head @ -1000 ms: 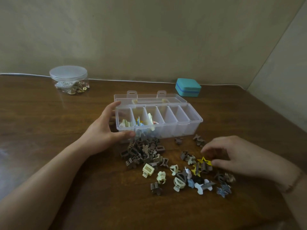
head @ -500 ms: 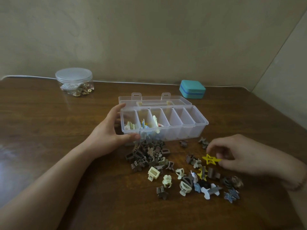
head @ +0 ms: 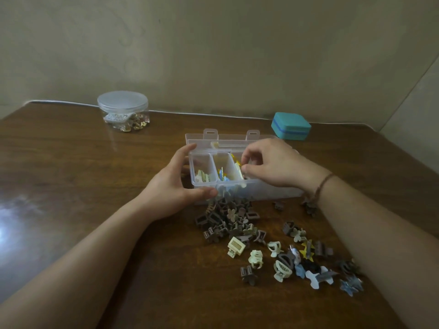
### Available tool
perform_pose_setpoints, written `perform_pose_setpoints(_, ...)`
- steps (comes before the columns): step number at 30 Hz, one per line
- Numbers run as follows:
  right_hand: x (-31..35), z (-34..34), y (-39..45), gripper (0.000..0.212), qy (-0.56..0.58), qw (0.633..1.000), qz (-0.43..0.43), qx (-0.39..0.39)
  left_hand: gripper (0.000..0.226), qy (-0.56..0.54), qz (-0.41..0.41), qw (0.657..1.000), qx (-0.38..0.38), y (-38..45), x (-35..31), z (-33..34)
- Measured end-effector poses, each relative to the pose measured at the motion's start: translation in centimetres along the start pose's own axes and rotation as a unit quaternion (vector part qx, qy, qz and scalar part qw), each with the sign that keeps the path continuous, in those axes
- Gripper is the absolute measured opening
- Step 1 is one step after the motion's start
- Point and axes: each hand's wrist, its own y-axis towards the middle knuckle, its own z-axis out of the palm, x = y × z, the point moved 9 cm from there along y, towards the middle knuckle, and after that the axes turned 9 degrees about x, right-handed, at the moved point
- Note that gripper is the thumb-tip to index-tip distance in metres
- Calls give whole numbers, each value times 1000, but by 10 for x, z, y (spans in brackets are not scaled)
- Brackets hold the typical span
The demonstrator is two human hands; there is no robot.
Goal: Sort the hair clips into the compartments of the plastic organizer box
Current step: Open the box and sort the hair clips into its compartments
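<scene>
Head view shows my right hand [head: 273, 165] over the third compartment from the left of the clear plastic organizer box [head: 204, 184], thumb and forefinger pinched narrow. A sliver of yellow [head: 234, 156] shows at that compartment's far rim beside the fingers, but I cannot tell whether I am holding a clip or have let it go.

My left hand [head: 173, 184] is spread wide around the box's near-left corner, thumb on the front wall and fingers on the left end wall, bracing it. I judge this as the drop step: I should keep that brace firm, get the fingertips below the rim, and open only when they are clear of the divider, since a pale clip [head: 238, 170] already leans against that divider and could tip a newcomer into the neighbouring cell with the blue clips [head: 223, 177]. The leftmost cell holds cream clips [head: 202, 177].

Most of the task looks undone. A heap of brown clips [head: 228, 222] sits touching the box's front wall, and mixed clips [head: 304, 262] lie scattered to the near right, under my right forearm's path, so I should lift clear when going back.

Far left stands a lidded clear jar [head: 122, 111]; a teal case [head: 291, 126] sits just behind the box's open lid [head: 225, 141]. Neither obstructs.
</scene>
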Motion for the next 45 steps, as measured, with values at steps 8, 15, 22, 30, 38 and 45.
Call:
perform_pose_setpoints(8,-2,-12,-117,15,11,999,-34,23,120,1,-2,1000,1,0,1,0)
perform_pose_setpoints(15,-6,32,-155,29,-77,996,27,33,110,12,0,1000,-9,-1,-3,1)
perform_pose_setpoints(22,2,41,-154,30,-140,989,44,33,119,11,0,1000,2,1,1,0)
perform_pose_setpoints(30,1,39,-147,14,-88,992,79,36,112,10,-2,1000,-1,0,0,1)
perform_pose_setpoints(38,-4,35,-144,25,3,995,101,19,115,8,0,1000,-1,1,0,1)
perform_pose_setpoints(45,24,-43,-78,22,203,975,21,-87,116,15,4,1000,3,1,1,1)
